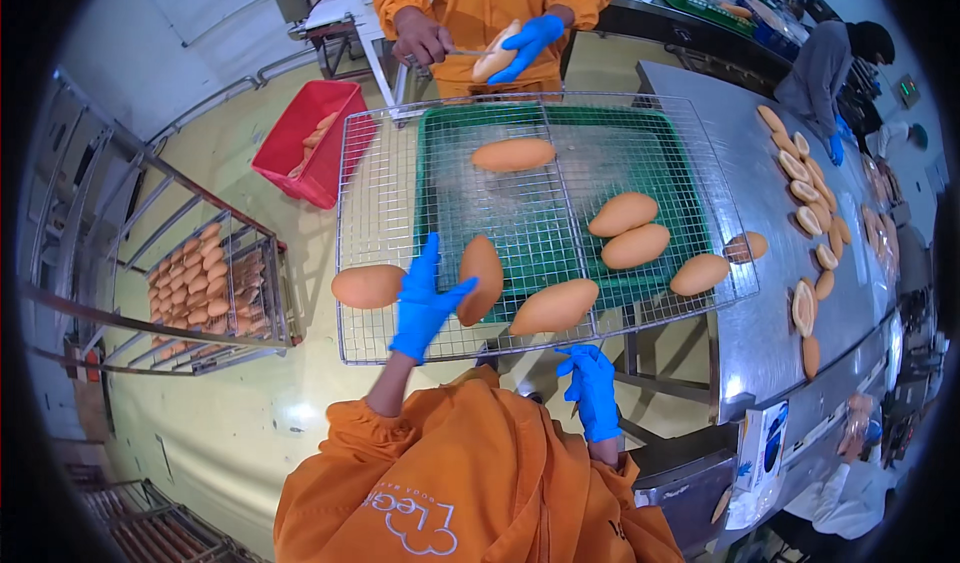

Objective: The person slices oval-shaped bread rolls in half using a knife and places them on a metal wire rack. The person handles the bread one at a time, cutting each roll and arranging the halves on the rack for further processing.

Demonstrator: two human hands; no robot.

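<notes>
My left hand [425,309], in a blue glove, is over the wire rack [352,218], its fingers spread between a bread roll [367,286] on the left and an upright-lying roll [481,280] on the right. The thumb lies near or against the latter; contact is unclear. My right hand [590,390], also gloved in blue, is curled just beyond the rack's near edge; whether it holds something thin cannot be told. Near it on the rack lies another roll [555,307]. Several more rolls, such as one at the back [513,155], lie on the rack, above a green crate [551,110].
Opposite, a co-worker in orange holds a cut roll [495,56] and a knife. A red bin [304,159] with bread stands left of the rack. A wheeled trolley [247,221] holds many rolls. On the right, a steel table [739,188] bears whole and split rolls; other people stand beyond.
</notes>
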